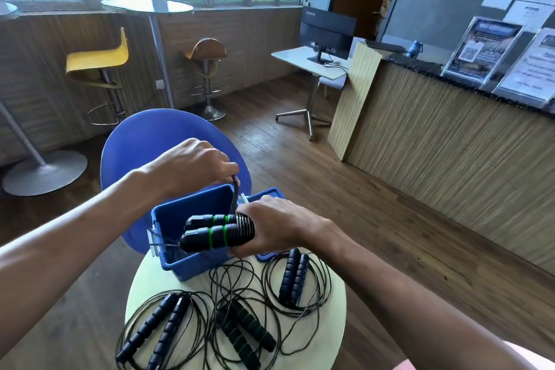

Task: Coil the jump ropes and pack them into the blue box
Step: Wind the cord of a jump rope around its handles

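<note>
1. My right hand [270, 227] is grasping a pair of green-banded handles [214, 233], holding them side by side over the open blue box [192, 266].
2. My left hand [192, 167] is pinching that rope's black cord [235, 192] above the box's far rim.
3. Three more ropes are lying on the round table [327, 318]: a left one [159, 327], a middle one [243, 330] and a right one [292, 278], all loosely looped.
4. Risk, in my judgement: the cord is springing loose if my pinch slackens, undoing the coil.
5. Risk: the middle rope's strands are overlapping its neighbours, so lifting it could drag another off the table.
6. The box is sitting near the table's edge; pressing down hard could tip it.
</note>
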`<action>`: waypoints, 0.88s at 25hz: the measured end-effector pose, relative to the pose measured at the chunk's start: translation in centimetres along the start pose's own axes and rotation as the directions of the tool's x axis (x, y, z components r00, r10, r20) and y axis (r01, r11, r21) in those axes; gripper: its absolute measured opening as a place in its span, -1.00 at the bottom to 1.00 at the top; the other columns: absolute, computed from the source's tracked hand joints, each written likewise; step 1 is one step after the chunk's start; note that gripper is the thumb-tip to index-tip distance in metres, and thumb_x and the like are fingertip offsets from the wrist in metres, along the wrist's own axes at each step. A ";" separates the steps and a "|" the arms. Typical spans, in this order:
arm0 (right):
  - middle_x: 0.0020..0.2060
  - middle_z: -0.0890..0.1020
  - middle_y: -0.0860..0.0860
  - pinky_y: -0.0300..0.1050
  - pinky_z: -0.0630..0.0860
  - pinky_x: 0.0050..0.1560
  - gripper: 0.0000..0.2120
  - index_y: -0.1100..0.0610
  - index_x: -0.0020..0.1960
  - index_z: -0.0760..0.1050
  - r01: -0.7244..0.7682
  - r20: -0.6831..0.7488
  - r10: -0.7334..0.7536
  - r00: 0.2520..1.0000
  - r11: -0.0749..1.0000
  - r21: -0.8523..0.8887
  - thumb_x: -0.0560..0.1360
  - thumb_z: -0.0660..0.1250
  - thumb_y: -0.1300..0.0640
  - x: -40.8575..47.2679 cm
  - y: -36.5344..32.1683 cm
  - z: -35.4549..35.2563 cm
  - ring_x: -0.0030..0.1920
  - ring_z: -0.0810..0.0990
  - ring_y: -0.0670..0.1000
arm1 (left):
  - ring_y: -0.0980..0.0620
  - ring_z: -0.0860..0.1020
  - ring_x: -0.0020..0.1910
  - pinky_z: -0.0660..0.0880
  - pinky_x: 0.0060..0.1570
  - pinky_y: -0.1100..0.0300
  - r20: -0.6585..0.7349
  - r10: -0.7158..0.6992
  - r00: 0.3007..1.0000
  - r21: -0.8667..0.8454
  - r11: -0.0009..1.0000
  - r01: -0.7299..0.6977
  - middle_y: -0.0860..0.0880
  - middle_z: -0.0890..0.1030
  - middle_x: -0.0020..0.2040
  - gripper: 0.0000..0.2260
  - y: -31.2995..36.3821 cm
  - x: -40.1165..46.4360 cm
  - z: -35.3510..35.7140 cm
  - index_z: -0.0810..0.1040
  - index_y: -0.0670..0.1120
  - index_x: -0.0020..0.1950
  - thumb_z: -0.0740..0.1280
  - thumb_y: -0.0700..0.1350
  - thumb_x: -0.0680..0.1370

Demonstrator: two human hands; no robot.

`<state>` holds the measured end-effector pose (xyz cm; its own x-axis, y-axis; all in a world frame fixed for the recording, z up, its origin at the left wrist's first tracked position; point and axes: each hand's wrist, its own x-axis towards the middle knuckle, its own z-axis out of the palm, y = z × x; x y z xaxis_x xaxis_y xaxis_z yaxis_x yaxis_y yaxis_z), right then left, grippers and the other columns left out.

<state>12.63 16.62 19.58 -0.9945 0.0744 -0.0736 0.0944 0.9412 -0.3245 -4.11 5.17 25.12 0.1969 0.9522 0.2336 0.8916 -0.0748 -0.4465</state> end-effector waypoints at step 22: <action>-0.01 0.70 0.07 -0.01 0.51 -0.07 -0.23 -0.33 0.58 0.00 -0.254 -0.371 0.245 0.896 0.967 0.026 0.49 0.33 -0.20 0.1 4.8 -1.8 -0.01 0.66 0.18 | -0.31 0.63 0.03 0.51 0.17 -0.09 0.553 0.018 0.833 -0.671 -0.582 0.459 -0.37 0.64 0.00 -0.42 9.4 0.1 3.8 0.59 -0.27 0.00 0.13 0.25 0.59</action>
<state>12.94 21.71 19.78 -0.8844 0.4197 0.2044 0.3450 0.8825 -0.3196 2.72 5.68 17.63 -0.0454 0.9555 -0.2915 -0.1553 0.2815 0.9469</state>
